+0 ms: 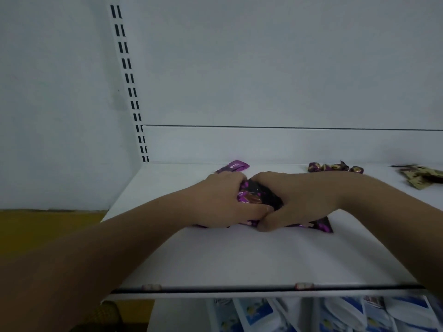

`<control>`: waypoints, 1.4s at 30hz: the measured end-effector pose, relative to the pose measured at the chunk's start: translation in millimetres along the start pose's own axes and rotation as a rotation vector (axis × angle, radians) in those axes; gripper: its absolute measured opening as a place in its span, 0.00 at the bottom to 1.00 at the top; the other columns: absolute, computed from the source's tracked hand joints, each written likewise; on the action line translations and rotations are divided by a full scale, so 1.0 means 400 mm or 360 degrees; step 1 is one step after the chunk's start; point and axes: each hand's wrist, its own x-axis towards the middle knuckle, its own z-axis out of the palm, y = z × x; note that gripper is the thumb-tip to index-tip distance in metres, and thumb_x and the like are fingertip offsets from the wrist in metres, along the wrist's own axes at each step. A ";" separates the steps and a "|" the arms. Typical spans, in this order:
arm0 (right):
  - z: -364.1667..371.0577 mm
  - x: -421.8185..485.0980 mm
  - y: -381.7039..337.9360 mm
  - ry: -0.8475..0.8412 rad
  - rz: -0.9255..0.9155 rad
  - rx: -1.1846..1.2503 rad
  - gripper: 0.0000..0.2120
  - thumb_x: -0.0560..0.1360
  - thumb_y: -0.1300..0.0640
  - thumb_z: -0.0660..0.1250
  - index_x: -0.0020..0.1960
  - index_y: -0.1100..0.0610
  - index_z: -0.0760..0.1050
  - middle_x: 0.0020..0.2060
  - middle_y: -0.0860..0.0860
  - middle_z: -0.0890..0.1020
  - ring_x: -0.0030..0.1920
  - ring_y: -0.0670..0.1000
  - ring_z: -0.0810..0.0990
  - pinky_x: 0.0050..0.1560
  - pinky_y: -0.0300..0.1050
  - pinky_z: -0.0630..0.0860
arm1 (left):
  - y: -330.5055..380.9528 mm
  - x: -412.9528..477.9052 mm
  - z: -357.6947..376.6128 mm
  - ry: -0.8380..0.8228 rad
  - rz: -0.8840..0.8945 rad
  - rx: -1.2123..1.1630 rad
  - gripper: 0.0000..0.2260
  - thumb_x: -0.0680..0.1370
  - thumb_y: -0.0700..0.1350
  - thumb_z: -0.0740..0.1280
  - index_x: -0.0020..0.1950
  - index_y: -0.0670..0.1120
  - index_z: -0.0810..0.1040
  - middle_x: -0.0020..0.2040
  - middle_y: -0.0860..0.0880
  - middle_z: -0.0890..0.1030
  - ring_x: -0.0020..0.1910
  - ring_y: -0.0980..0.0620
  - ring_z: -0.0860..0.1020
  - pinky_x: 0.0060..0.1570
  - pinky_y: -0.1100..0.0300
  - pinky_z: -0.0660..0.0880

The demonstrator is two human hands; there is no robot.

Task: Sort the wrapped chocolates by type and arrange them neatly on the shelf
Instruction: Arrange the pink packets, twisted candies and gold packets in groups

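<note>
**Purple pile gathered between both my hands**

My left hand (223, 202) and my right hand (294, 200) are both curled round one bundle of shiny purple foil-wrapped chocolates (257, 195). Fingers wrap its far side and my thumbs meet at its near edge. The bundle sits on the flat white metal shelf (239, 255), about midway from front lip to back wall, pressed between my palms. A dark purple wrapper corner (323, 226) pokes out under my right wrist, so the grip has not caught everything.

One loose bright purple packet (236, 166) lies just beyond my left knuckles, toward the back wall. Its long axis slants from near-left to far-right. My left hand is the nearer one, so I judge it should fetch that packet, reaching straight away from me.

By count: one gathered bundle, its pieces too hidden to number; one stray purple packet; one cluster of dark purple-and-gold twist-wrapped sweets (335, 167) at the back right, perhaps four or five; and one small heap of olive-gold wrapped pieces (422, 176) at the far right, partly cut off. The three kinds lie well apart.
</note>
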 end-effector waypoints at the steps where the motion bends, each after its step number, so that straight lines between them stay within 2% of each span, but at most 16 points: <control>1: -0.007 -0.004 -0.005 -0.0013 0.0029 -0.0038 0.19 0.69 0.44 0.71 0.54 0.50 0.69 0.48 0.48 0.77 0.48 0.50 0.79 0.50 0.47 0.77 | 0.010 -0.003 -0.003 0.0026 -0.0010 -0.0038 0.28 0.67 0.69 0.65 0.60 0.52 0.73 0.56 0.53 0.79 0.54 0.53 0.78 0.55 0.53 0.76; 3: -0.022 -0.008 -0.017 -0.0040 0.0030 -0.0072 0.20 0.69 0.45 0.72 0.55 0.53 0.71 0.50 0.52 0.79 0.50 0.55 0.79 0.51 0.50 0.77 | 0.024 -0.022 -0.029 0.0012 -0.0022 -0.0095 0.30 0.72 0.65 0.63 0.70 0.52 0.67 0.65 0.56 0.73 0.62 0.57 0.73 0.59 0.62 0.69; 5: -0.044 -0.013 -0.037 -0.0045 0.0004 -0.0071 0.25 0.70 0.45 0.72 0.63 0.52 0.70 0.57 0.49 0.77 0.57 0.53 0.78 0.55 0.46 0.76 | 0.021 -0.048 -0.078 -0.0055 -0.0001 -0.0032 0.26 0.73 0.64 0.62 0.68 0.54 0.68 0.63 0.58 0.74 0.58 0.62 0.74 0.55 0.68 0.69; 7: -0.062 -0.002 -0.052 0.0068 -0.0059 -0.0061 0.29 0.71 0.43 0.69 0.70 0.48 0.65 0.67 0.45 0.71 0.64 0.47 0.73 0.60 0.40 0.72 | -0.007 -0.073 -0.128 -0.0135 -0.0098 0.0197 0.31 0.68 0.68 0.65 0.68 0.57 0.67 0.63 0.59 0.74 0.58 0.59 0.74 0.56 0.64 0.69; 9: -0.065 0.039 -0.064 0.0291 -0.0145 -0.0062 0.27 0.74 0.42 0.63 0.72 0.45 0.63 0.72 0.42 0.65 0.70 0.44 0.65 0.64 0.38 0.63 | -0.045 -0.092 -0.163 -0.0231 -0.0298 0.0441 0.40 0.61 0.70 0.68 0.70 0.60 0.62 0.64 0.61 0.69 0.61 0.57 0.70 0.59 0.61 0.67; 12: -0.035 0.122 -0.085 0.0449 -0.0294 -0.0085 0.18 0.78 0.48 0.59 0.68 0.44 0.69 0.70 0.44 0.70 0.69 0.44 0.67 0.68 0.42 0.62 | -0.089 -0.105 -0.181 -0.0370 -0.0395 0.0562 0.34 0.60 0.66 0.74 0.64 0.64 0.67 0.61 0.62 0.71 0.60 0.58 0.72 0.58 0.60 0.70; 15: 0.011 0.168 -0.103 0.0316 -0.0393 -0.0300 0.17 0.79 0.47 0.58 0.66 0.46 0.72 0.64 0.45 0.75 0.63 0.47 0.73 0.64 0.42 0.68 | -0.114 -0.100 -0.179 -0.0304 -0.0293 0.0520 0.21 0.62 0.61 0.76 0.52 0.62 0.77 0.51 0.63 0.76 0.53 0.60 0.75 0.52 0.61 0.73; 18: 0.026 0.165 -0.094 0.0310 -0.0494 -0.0341 0.16 0.79 0.48 0.57 0.64 0.48 0.74 0.59 0.44 0.78 0.56 0.46 0.77 0.59 0.45 0.73 | -0.127 -0.088 -0.182 -0.0271 -0.0249 0.0492 0.17 0.63 0.61 0.76 0.48 0.61 0.80 0.46 0.62 0.78 0.50 0.59 0.77 0.50 0.60 0.75; 22: -0.006 0.136 -0.043 0.0171 -0.0442 -0.0309 0.16 0.79 0.49 0.61 0.66 0.44 0.73 0.59 0.45 0.76 0.59 0.45 0.74 0.63 0.41 0.69 | -0.141 -0.074 -0.195 -0.0318 -0.0260 0.0572 0.17 0.62 0.62 0.75 0.47 0.60 0.79 0.45 0.61 0.78 0.48 0.60 0.78 0.49 0.58 0.77; 25: -0.039 0.110 -0.008 0.0060 -0.0287 -0.0281 0.18 0.77 0.46 0.64 0.67 0.39 0.71 0.60 0.39 0.72 0.63 0.41 0.70 0.64 0.36 0.63 | -0.161 -0.061 -0.209 -0.0271 -0.0276 0.0655 0.17 0.63 0.63 0.74 0.47 0.58 0.79 0.45 0.61 0.78 0.46 0.59 0.77 0.48 0.60 0.76; 28: -0.056 0.110 -0.002 0.0074 -0.0209 -0.0259 0.20 0.75 0.47 0.68 0.65 0.37 0.72 0.59 0.35 0.72 0.62 0.39 0.69 0.63 0.37 0.64 | -0.184 -0.045 -0.219 -0.0226 -0.0254 0.0644 0.15 0.65 0.61 0.74 0.46 0.57 0.78 0.43 0.59 0.79 0.45 0.58 0.78 0.47 0.60 0.76; 31: -0.063 0.140 -0.012 0.0163 -0.0228 -0.0175 0.21 0.74 0.49 0.69 0.66 0.41 0.72 0.61 0.39 0.77 0.60 0.40 0.74 0.64 0.40 0.70 | -0.216 -0.026 -0.230 -0.0175 -0.0233 0.0645 0.14 0.66 0.60 0.73 0.47 0.56 0.78 0.41 0.60 0.79 0.43 0.58 0.78 0.42 0.63 0.75; 33: -0.077 0.167 -0.027 0.0269 -0.0222 -0.0105 0.22 0.73 0.50 0.69 0.66 0.45 0.71 0.57 0.41 0.78 0.54 0.41 0.77 0.58 0.40 0.74 | -0.240 -0.014 -0.239 -0.0155 -0.0239 0.0625 0.14 0.67 0.60 0.72 0.49 0.58 0.78 0.42 0.61 0.79 0.43 0.58 0.78 0.44 0.60 0.77; 37: -0.099 0.251 -0.056 0.0415 -0.0230 -0.0010 0.15 0.73 0.54 0.69 0.59 0.49 0.74 0.43 0.37 0.77 0.37 0.34 0.77 0.39 0.26 0.71 | -0.277 0.013 -0.247 -0.0075 -0.0219 0.0628 0.13 0.70 0.59 0.69 0.53 0.59 0.78 0.47 0.60 0.78 0.47 0.57 0.77 0.50 0.58 0.76; 38: -0.098 0.274 -0.063 0.0444 -0.0240 -0.0044 0.14 0.73 0.54 0.69 0.58 0.49 0.75 0.42 0.38 0.77 0.39 0.36 0.78 0.39 0.26 0.71 | -0.285 0.020 -0.246 -0.0045 -0.0208 0.0624 0.13 0.71 0.59 0.69 0.54 0.58 0.79 0.49 0.59 0.78 0.49 0.56 0.77 0.51 0.58 0.75; 42: -0.081 0.350 -0.054 0.0485 -0.0259 -0.0163 0.12 0.72 0.54 0.70 0.55 0.50 0.78 0.50 0.46 0.82 0.50 0.46 0.79 0.52 0.39 0.74 | -0.308 0.039 -0.243 0.0017 -0.0171 0.0631 0.13 0.73 0.57 0.67 0.55 0.55 0.81 0.53 0.56 0.80 0.52 0.55 0.77 0.54 0.57 0.75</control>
